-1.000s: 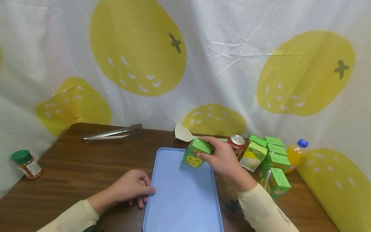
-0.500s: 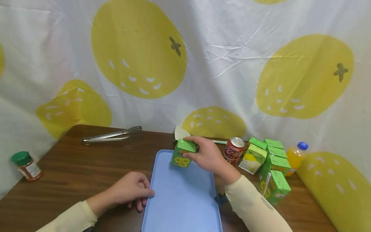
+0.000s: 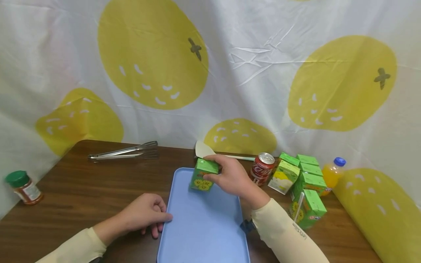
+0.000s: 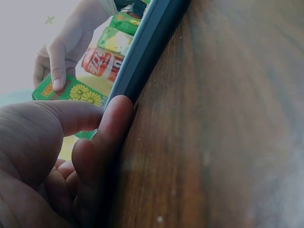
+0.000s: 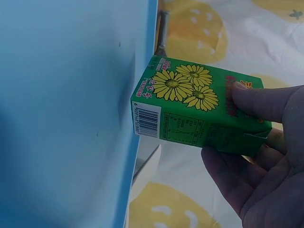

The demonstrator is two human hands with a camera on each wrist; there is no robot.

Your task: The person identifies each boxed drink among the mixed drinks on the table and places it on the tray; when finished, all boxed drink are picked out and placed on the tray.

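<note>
My right hand (image 3: 230, 176) grips a green drink carton (image 3: 201, 182) printed with yellow flowers, thumb on one face and fingers on the others. The carton stands upright at the far left corner of a blue tray (image 3: 204, 230); in the right wrist view its base (image 5: 142, 102) is at the tray surface, and I cannot tell whether its full weight rests there. My left hand (image 3: 148, 213) pinches the tray's left rim between thumb and forefinger; the left wrist view shows these fingertips (image 4: 116, 111) against the tray edge (image 4: 142, 52).
Right of the tray stand a red soda can (image 3: 262, 168), a pale pear drink carton (image 3: 284, 177), several green cartons (image 3: 309, 180) and an orange drink bottle (image 3: 332, 173). Behind lies a spatula (image 3: 204, 149). Tongs (image 3: 125, 151) and a spice jar (image 3: 24, 187) are on the left.
My right hand has carried the green carton leftward across the tray to its far left corner, stopping there over the last half second. The left hand stays on the rim.
</note>
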